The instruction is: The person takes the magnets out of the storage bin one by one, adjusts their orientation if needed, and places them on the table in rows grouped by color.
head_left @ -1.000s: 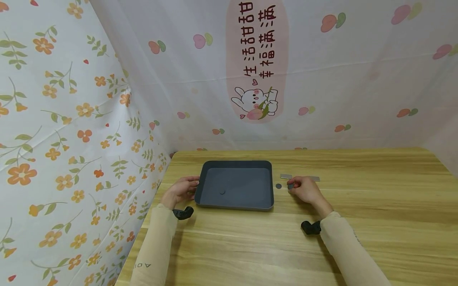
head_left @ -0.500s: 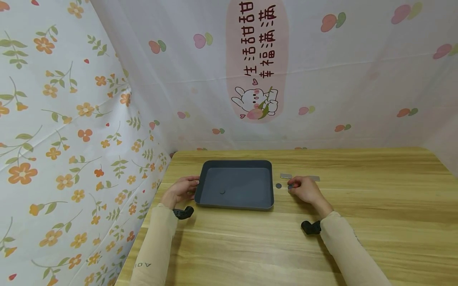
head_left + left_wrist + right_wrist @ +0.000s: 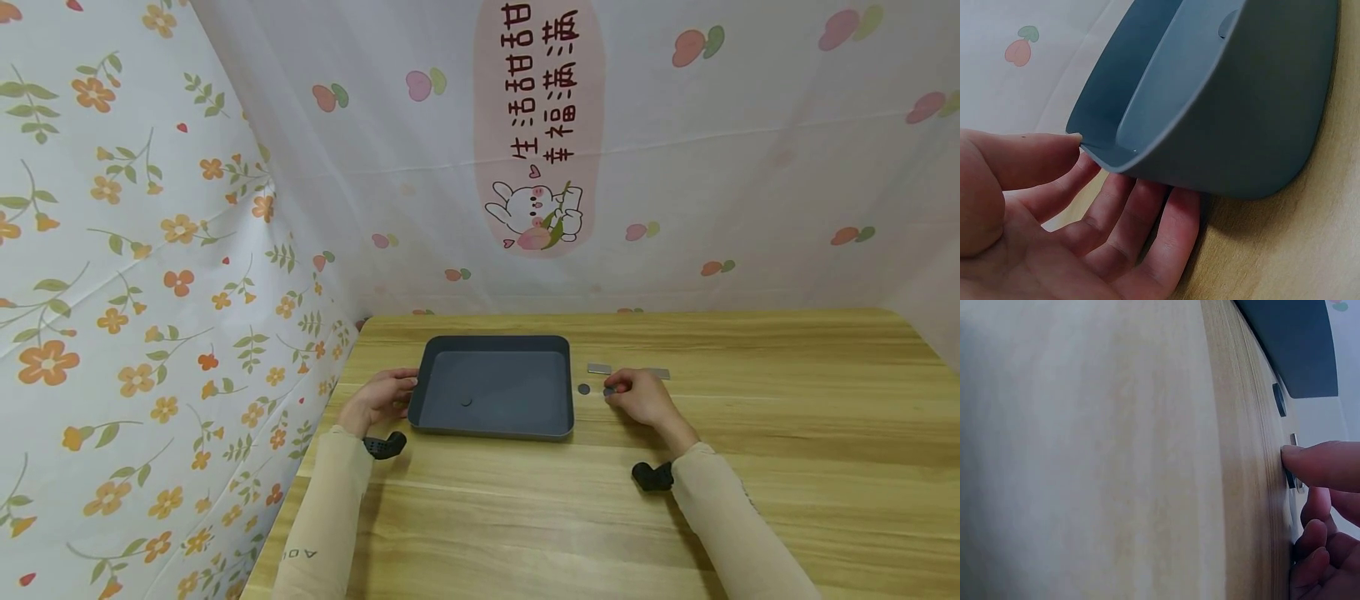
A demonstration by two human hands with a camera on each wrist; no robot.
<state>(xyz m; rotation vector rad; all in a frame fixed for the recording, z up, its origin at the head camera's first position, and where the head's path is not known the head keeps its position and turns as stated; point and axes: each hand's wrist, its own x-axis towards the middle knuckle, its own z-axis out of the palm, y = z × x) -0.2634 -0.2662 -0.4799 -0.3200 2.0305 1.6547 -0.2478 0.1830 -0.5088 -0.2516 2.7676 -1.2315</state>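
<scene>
A dark grey rectangular tray lies on the wooden table, with a small dark disc inside it. My left hand holds the tray at its left end. In the left wrist view, the thumb meets the rim near a corner while the fingers bear on the outer wall and underside. Right of the tray, my right hand pinches a second dark disc at table level, partly covered by the fingertips. Another disc lies between that hand and the tray.
Behind the right hand lie two flat silver-grey rectangular pieces, a left one and a right one partly hidden by the hand. The wooden table meets a patterned cloth at the back and left.
</scene>
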